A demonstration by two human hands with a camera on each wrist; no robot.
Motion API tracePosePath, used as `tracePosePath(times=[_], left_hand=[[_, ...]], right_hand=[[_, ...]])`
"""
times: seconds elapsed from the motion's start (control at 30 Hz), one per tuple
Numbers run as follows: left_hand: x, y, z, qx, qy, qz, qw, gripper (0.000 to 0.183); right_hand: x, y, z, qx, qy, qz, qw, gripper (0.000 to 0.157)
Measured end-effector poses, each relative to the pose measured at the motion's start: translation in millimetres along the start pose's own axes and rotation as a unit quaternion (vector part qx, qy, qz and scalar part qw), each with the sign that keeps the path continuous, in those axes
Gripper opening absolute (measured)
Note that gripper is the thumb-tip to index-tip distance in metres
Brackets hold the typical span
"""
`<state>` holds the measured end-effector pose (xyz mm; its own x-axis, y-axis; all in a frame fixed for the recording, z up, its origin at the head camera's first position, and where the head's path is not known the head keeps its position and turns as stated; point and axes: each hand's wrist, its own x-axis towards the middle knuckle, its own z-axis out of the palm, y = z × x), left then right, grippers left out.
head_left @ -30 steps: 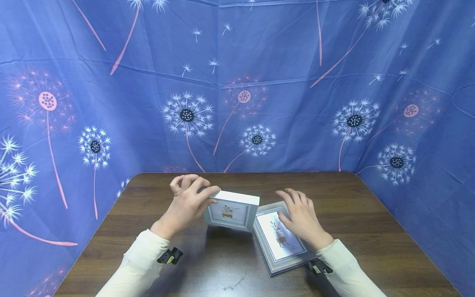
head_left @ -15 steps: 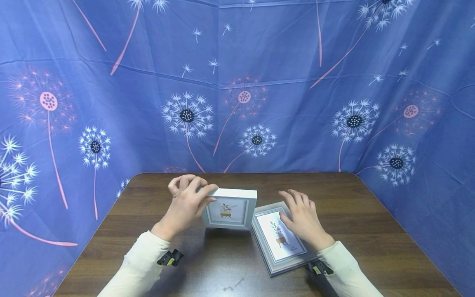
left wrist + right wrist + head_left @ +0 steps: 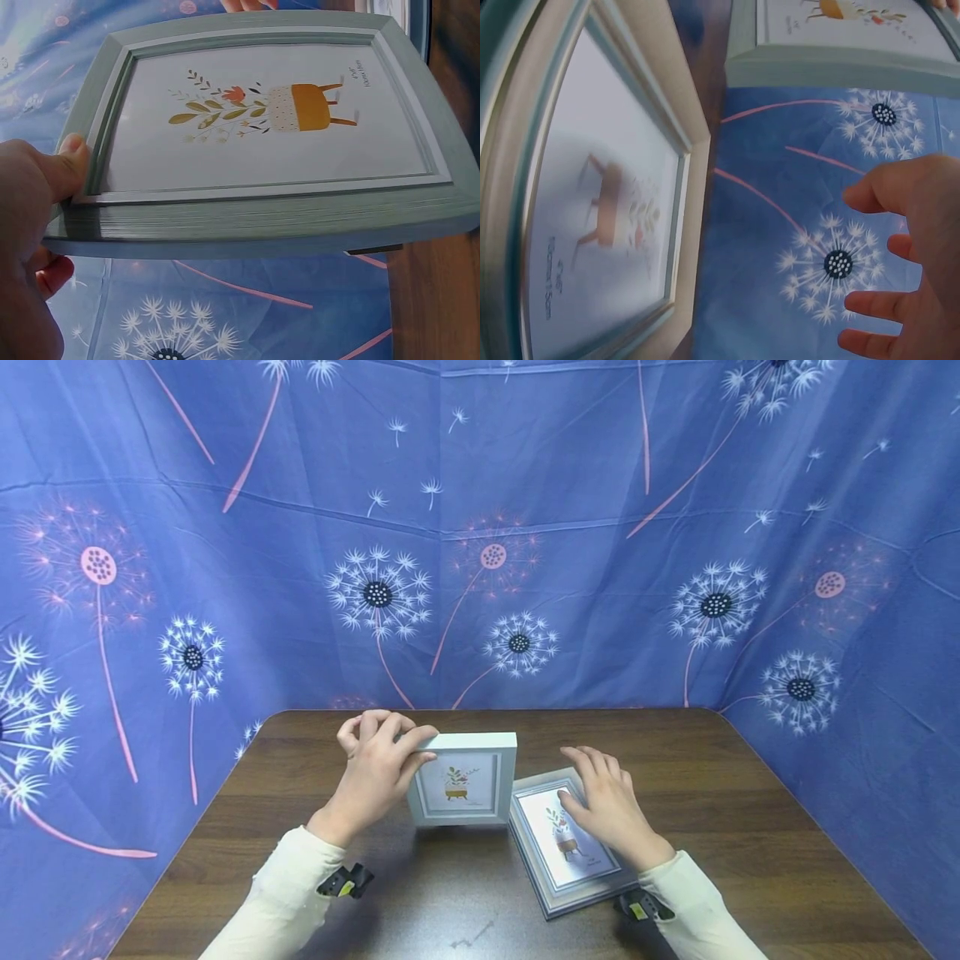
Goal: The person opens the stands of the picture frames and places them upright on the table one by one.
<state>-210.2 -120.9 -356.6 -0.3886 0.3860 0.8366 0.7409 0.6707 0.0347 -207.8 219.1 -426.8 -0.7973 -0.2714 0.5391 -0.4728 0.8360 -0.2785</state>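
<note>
In the head view a pale green picture frame (image 3: 463,819) stands upright on its lower edge, its plant print facing me. My left hand (image 3: 371,777) pinches its upper left corner, thumb (image 3: 71,161) on the front face and fingers behind, as the left wrist view shows. To the right lies a cream and blue-grey picture frame (image 3: 566,852), face up and turned at a slant, with a similar potted-plant print. My right hand (image 3: 611,810) hovers over its upper right part with fingers loosely spread, holding nothing. That hand hides the lying frame's right side.
Both frames are on a dark wooden table (image 3: 300,793). Behind it hangs a blue cloth (image 3: 585,568) printed with dandelions, also along both sides. A black wrist strap (image 3: 345,882) shows under the left sleeve, another strap (image 3: 643,904) under the right.
My left hand has turned the green frame to face me more squarely and tipped it more upright, shifting it slightly left. The right hand and the lying frame have hardly moved.
</note>
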Motion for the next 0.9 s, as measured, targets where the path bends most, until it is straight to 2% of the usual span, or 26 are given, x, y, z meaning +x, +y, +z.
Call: tracePosePath(times=[0.37,0.9], left_hand=[[-0.8,0.4,2.7,-0.008,-0.024,-0.017,0.9995,0.025],[0.5,1.2,4.2,-0.012,-0.012,-0.016,0.9997,0.025]], right_hand=[[-2,-14,3.1,0.022,-0.027,0.004,0.999,0.061],[-5,-31,13.1,0.035,-0.034,-0.002,0.999,0.055]])
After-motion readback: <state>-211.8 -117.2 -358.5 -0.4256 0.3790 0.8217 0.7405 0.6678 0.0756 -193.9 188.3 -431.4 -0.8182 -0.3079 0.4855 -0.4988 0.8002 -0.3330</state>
